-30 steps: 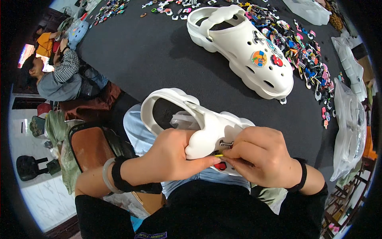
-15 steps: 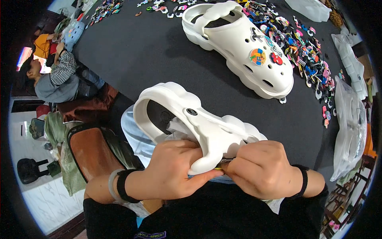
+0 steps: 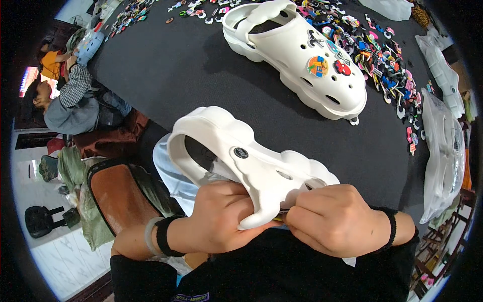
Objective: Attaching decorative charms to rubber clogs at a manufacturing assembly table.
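Observation:
A white foam clog (image 3: 254, 146) is held tilted on its side in front of my body, its heel strap to the left. My left hand (image 3: 221, 216) is closed round the near side of the clog, with the fingers reaching inside it. My right hand (image 3: 332, 219) is closed against the clog's toe part, the fingers bunched in a pinch. Between the hands shows a sliver of a small, yellow-edged piece (image 3: 282, 215), mostly hidden by my fingers. Farther off on the dark table, a second white clog (image 3: 297, 60) lies with several colourful charms on its top.
A heap of colourful shoe charms (image 3: 382, 60) spreads at the far right, beside clear plastic packages (image 3: 443, 156). More charms (image 3: 131, 17) lie at the far left. Another person (image 3: 75, 105) sits at the left table edge near a light blue clog (image 3: 89, 48). An empty brown chair (image 3: 118, 196) stands at left.
The held clog has turned slightly, showing more of its holed top, and my right hand has shifted slightly right and down. The table and the other clog appear slightly shifted up and left.

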Demonstrator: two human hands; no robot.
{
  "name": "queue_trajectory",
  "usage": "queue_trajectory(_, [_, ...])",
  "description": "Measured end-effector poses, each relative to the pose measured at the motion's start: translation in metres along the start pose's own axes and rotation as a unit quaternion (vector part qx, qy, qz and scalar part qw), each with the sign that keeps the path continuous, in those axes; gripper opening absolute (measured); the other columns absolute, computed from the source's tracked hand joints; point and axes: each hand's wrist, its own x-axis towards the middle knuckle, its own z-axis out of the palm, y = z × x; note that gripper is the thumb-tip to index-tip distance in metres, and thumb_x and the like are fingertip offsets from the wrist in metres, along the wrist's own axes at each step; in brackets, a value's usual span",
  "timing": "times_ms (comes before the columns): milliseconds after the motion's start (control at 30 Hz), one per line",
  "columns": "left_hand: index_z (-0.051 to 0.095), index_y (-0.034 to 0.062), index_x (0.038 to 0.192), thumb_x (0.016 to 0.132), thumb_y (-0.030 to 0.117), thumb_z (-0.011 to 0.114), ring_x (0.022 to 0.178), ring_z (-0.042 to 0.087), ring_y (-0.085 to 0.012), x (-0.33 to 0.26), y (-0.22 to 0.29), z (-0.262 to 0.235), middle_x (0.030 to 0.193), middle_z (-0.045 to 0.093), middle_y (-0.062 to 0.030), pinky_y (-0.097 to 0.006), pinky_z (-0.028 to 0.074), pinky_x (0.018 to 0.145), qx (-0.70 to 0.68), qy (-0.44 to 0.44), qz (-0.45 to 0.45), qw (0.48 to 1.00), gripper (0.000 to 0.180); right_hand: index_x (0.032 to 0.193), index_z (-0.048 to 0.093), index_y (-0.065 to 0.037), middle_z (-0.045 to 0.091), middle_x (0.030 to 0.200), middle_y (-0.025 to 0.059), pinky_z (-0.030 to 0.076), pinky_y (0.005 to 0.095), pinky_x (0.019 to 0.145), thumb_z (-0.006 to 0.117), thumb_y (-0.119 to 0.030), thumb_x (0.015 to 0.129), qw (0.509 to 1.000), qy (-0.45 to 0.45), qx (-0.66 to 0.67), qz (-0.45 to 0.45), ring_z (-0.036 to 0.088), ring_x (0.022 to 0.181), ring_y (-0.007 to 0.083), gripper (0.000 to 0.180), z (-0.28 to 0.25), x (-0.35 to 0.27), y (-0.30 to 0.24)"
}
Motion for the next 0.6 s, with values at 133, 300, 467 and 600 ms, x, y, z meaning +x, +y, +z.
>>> queue_trajectory(133, [0.071,0.0022,0.089,0.067,0.025,0.083,0.067,0.066,-0.0238,0.001,-0.004,0.006,0.081,0.068,-0.0111,-0.034,0.050,0.058,-0.040,0.011,-0.005,0.999,0.034,0.079,0.058,-0.004,0.052,0.070,0.0074,0.046,0.0341,0.048,0.072,-0.010,0.072,0.999,-0.030,0.018,0.010,0.057,0.057,0.0214,0.017,-0.002,-0.002,0.002])
queue_trajectory(300, [0.071,0.0023,0.087,0.065,0.024,0.084,0.066,0.066,-0.0240,0.002,-0.006,0.009,0.081,0.068,-0.0113,-0.034,0.051,0.059,-0.045,0.014,-0.009,0.999,0.033,0.081,0.059,-0.003,0.054,0.071,0.0079,0.047,0.0343,0.050,0.071,-0.010,0.075,0.998,-0.036,0.047,0.024,0.059,0.058,0.0229,0.015,-0.006,-0.003,0.004])
queue_trajectory(467, [0.071,0.0026,0.086,0.063,0.021,0.086,0.067,0.067,-0.0244,0.010,-0.007,0.010,0.081,0.069,-0.0117,-0.033,0.051,0.059,-0.045,0.034,-0.003,0.998,0.032,0.082,0.060,-0.004,0.056,0.072,0.0084,0.048,0.0351,0.051,0.071,-0.010,0.076,0.997,-0.031,0.058,0.039,0.060,0.060,0.0246,0.014,-0.010,-0.003,0.009])
queue_trajectory(600, [0.071,0.0026,0.084,0.064,0.021,0.085,0.067,0.067,-0.0247,0.011,-0.011,0.013,0.082,0.069,-0.0120,-0.033,0.052,0.060,-0.036,0.040,0.003,0.999,0.031,0.082,0.061,-0.004,0.058,0.072,0.0089,0.048,0.0357,0.053,0.072,-0.010,0.075,0.997,-0.018,0.068,0.032,0.061,0.062,0.0256,0.015,-0.011,-0.004,0.013])
